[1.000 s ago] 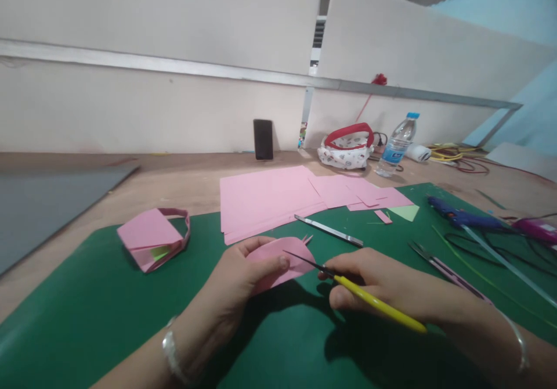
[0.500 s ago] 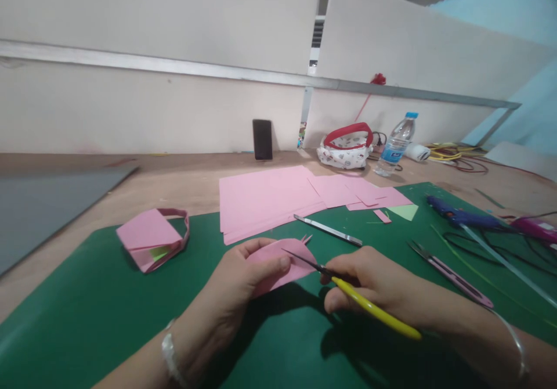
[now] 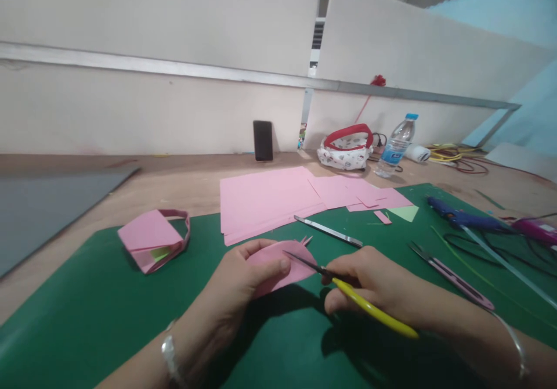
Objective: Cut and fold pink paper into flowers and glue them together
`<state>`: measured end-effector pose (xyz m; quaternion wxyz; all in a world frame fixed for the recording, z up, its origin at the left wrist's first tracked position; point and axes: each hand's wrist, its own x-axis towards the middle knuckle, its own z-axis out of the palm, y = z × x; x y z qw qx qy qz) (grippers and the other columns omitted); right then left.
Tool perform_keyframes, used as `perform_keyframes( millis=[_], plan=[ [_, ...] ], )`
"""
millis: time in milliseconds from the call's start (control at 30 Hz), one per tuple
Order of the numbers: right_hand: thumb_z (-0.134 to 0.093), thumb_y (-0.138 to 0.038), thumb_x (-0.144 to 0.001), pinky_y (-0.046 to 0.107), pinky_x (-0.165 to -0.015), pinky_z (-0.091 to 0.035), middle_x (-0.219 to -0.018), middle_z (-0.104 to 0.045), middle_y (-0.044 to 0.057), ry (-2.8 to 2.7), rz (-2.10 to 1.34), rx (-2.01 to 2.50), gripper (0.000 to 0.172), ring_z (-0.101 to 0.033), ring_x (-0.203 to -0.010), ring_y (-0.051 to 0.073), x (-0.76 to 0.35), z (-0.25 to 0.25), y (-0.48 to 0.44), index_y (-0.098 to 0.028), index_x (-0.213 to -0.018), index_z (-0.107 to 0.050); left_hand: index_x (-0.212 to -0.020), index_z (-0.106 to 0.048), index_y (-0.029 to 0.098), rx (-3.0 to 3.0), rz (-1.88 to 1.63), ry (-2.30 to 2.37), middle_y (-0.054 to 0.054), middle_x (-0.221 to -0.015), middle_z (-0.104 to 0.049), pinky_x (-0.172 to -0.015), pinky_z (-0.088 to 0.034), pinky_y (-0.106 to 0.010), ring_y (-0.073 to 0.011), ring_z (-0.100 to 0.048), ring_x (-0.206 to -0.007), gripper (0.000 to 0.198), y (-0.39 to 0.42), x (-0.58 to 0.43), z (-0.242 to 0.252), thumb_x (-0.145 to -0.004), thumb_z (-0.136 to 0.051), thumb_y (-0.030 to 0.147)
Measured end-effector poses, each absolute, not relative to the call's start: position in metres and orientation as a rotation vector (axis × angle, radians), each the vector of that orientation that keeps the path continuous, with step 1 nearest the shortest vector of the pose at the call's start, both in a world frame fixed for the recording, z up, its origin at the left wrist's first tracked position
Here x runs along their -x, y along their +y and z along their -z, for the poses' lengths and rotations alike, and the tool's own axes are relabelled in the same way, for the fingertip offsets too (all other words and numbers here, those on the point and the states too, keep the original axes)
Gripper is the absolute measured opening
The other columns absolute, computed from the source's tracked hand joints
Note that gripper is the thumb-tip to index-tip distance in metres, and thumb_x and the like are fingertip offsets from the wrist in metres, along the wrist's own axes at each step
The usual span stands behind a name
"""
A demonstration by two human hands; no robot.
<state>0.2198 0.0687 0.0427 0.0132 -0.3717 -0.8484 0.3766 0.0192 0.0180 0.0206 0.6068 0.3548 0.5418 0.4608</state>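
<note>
My left hand (image 3: 250,273) pinches a rounded piece of pink paper (image 3: 300,265) between thumb and fingers, above a green cutting mat (image 3: 174,313). Narrow cut points stick up at the paper's top right edge. In my right hand (image 3: 365,278) is a pair of scissors (image 3: 369,308) with a yellow handle. Their dark, slim blades lie across the pink paper, tips pointing left near my left thumb. Whether both blades are on the same side of the paper I cannot tell.
Pink sheets (image 3: 265,200) lie behind my hands, beside a silver craft knife (image 3: 328,230). A folded pink paper box (image 3: 150,238) sits left. Pink tweezers (image 3: 452,276) and a blue glue gun (image 3: 465,215) are right. Farther back stand a phone (image 3: 263,140), pouch (image 3: 346,151) and bottle (image 3: 395,148).
The scissors and paper keep nearly the same pose. The whole view has shifted very slightly.
</note>
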Motion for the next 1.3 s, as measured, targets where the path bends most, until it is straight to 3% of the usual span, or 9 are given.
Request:
perform_keyframes(
  millis=[167, 300, 400, 500, 733, 1033, 1167, 1300],
  plan=[
    [-0.056, -0.052, -0.08, 0.02, -0.046, -0.022, -0.057, -0.04, -0.006, -2.65, -1.143, 1.169, 0.041, -0.033, -0.053, 0.008, -0.22, -0.038, 0.066, -0.016, -0.062, -0.046, -0.09, -0.074, 0.014, -0.88, -1.032, 1.253, -0.01, -0.093, -0.074, -0.073, -0.049, -0.029, -0.0238, -0.066, -0.084, 0.027, 0.016, -0.024, -0.023, -0.067, -0.06, 0.017],
    [-0.06, -0.047, -0.078, 0.02, -0.047, -0.024, -0.059, -0.043, -0.006, -2.596, -1.198, 1.152, 0.034, -0.035, -0.054, 0.008, -0.219, -0.036, 0.065, -0.016, -0.066, -0.05, -0.087, -0.075, 0.015, -0.891, -1.055, 1.252, -0.009, -0.095, -0.075, -0.075, -0.05, -0.026, -0.0241, -0.065, -0.091, 0.026, 0.017, -0.025, -0.021, -0.061, -0.069, 0.017],
    [-0.065, -0.039, -0.075, 0.019, -0.048, -0.028, -0.064, -0.048, -0.005, -2.433, -1.372, 1.152, 0.026, -0.039, -0.057, 0.009, -0.217, -0.032, 0.064, -0.018, -0.085, -0.054, -0.086, -0.075, 0.016, -0.849, -1.062, 1.299, -0.009, -0.093, -0.075, -0.072, -0.051, -0.027, -0.0245, -0.067, -0.088, 0.026, 0.017, -0.026, -0.022, -0.061, -0.071, 0.018],
    [-0.07, -0.034, -0.071, 0.019, -0.05, -0.033, -0.07, -0.052, -0.005, -2.268, -1.562, 1.177, 0.04, -0.044, -0.06, 0.01, -0.215, -0.029, 0.063, -0.019, -0.102, -0.05, -0.089, -0.074, 0.016, -0.827, -1.067, 1.316, -0.009, -0.09, -0.076, -0.074, -0.052, -0.029, -0.0253, -0.067, -0.087, 0.028, 0.017, -0.027, -0.023, -0.061, -0.07, 0.016],
    [-0.068, -0.042, -0.072, 0.02, -0.046, -0.024, -0.06, -0.042, -0.006, -2.372, -1.386, 1.208, 0.029, -0.034, -0.053, 0.008, -0.213, -0.029, 0.06, -0.015, -0.077, -0.057, -0.082, -0.075, 0.015, -0.898, -1.075, 1.23, -0.011, -0.093, -0.075, -0.083, -0.05, -0.031, -0.0271, -0.065, -0.096, 0.022, 0.017, -0.026, -0.021, -0.062, -0.067, 0.015],
    [-0.071, -0.041, -0.067, 0.021, -0.042, -0.017, -0.052, -0.033, -0.008, -2.382, -1.321, 1.224, 0.035, -0.027, -0.05, 0.006, -0.21, -0.028, 0.063, -0.015, -0.058, -0.05, -0.086, -0.074, 0.014, -0.934, -0.982, 1.277, -0.009, -0.089, -0.075, -0.069, -0.047, -0.027, -0.0229, -0.064, -0.086, 0.024, 0.017, -0.024, -0.023, -0.064, -0.065, 0.017],
    [-0.077, -0.041, -0.062, 0.019, -0.044, -0.025, -0.06, -0.043, -0.007, -2.347, -1.325, 1.231, 0.036, -0.035, -0.054, 0.008, -0.211, -0.025, 0.061, -0.016, -0.078, -0.057, -0.086, -0.073, 0.014, -0.895, -1.017, 1.322, -0.006, -0.075, -0.074, -0.062, -0.045, -0.023, -0.0157, -0.063, -0.068, 0.025, 0.016, -0.024, -0.022, -0.06, -0.07, 0.017],
    [-0.082, -0.033, -0.057, 0.019, -0.052, -0.035, -0.078, -0.053, -0.004, -2.269, -1.42, 1.133, 0.071, -0.045, -0.065, 0.011, -0.209, -0.02, 0.059, -0.021, -0.117, -0.046, -0.086, -0.071, 0.016, -0.85, -0.985, 1.349, 0.002, -0.064, -0.071, -0.055, -0.043, -0.017, -0.007, -0.056, -0.053, 0.032, 0.015, -0.025, -0.021, -0.055, -0.077, 0.012]
  ],
)
